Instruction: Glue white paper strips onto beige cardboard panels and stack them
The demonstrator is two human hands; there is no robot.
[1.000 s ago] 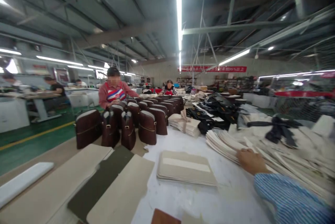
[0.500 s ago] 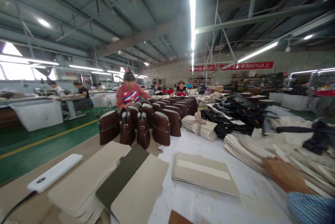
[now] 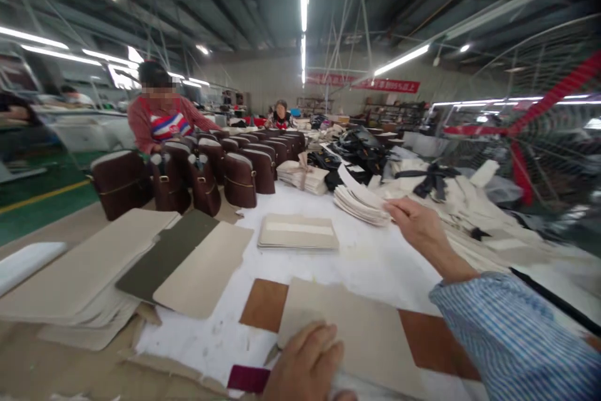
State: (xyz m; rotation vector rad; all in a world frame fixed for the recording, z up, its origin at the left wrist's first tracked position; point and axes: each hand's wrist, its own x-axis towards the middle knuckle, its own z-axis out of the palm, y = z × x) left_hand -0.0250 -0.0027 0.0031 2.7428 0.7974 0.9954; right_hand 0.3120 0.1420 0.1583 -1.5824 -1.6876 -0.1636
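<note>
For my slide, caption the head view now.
Right hand reaches a fanned beige panel stack; left hand presses a beige sheet.

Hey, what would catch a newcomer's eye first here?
Probably the rows of dark brown bags standing at the table's far left. Nearer, the right hand reaches a fanned stack of pale sheets, while the left hand rests on a beige panel.

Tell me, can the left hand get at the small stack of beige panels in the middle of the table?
Probably yes: the left hand rests on a beige sheet, and only bare white table lies before the stack.
</note>
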